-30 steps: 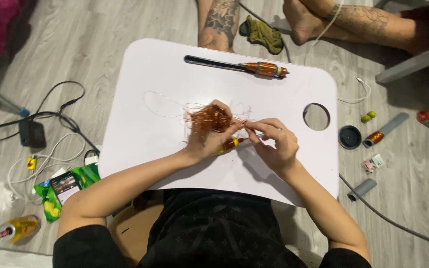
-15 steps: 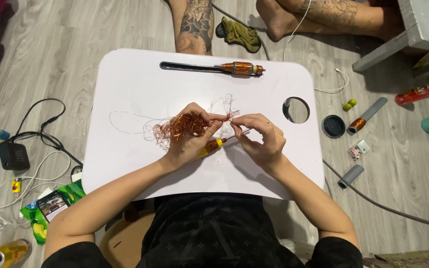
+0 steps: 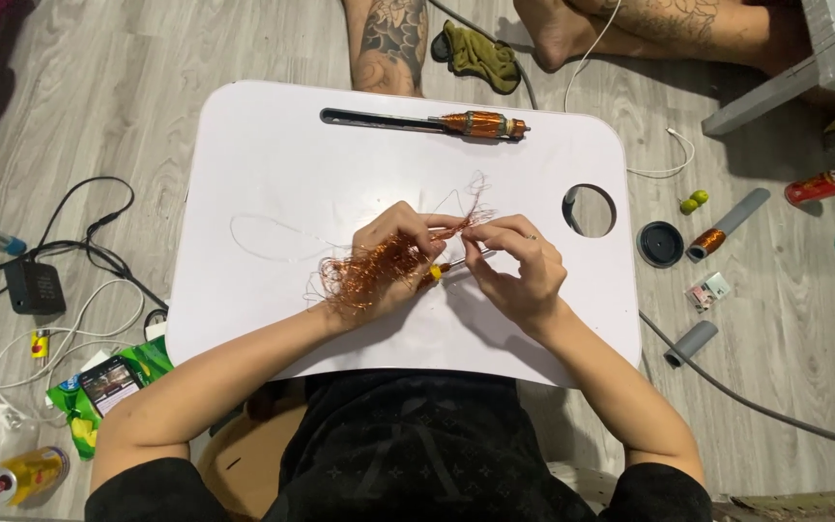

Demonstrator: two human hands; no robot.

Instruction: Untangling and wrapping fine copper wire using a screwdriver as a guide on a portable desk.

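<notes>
Two hands work at the middle of a white lap tray (image 3: 273, 174): smooth, matte, rounded corners, with a round cut-out hole (image 3: 590, 210) near its right edge. The tray sits on grey wood-grain plank floor (image 3: 147, 87).

Along the tray's far edge lies a motor armature (image 3: 480, 124) on a long dark shaft, copper windings showing, well apart from the hands. Wide bare tray to the left and along the near edge; less room on the right before the hole.

Left hand (image 3: 393, 246) is closed around a tangled wad of copper wire (image 3: 359, 274), fine, springy, frizzy strands spilling toward the near-left. Right hand (image 3: 519, 266) has fingertips pinched together on a few wire strands (image 3: 471, 208) that fan toward the far edge. A thin tool with a yellow grip (image 3: 434, 273) sits between the two hands; which hand holds it cannot be told. One pale loop of loose wire (image 3: 263, 242) lies flat on the tray, left of the wad.

Off the tray's right side, on the floor: black round cap (image 3: 660, 244), grey tube with copper coil (image 3: 727, 224), short grey tube (image 3: 691, 343). Left side: black cables (image 3: 99, 242), green packet (image 3: 99, 387).
</notes>
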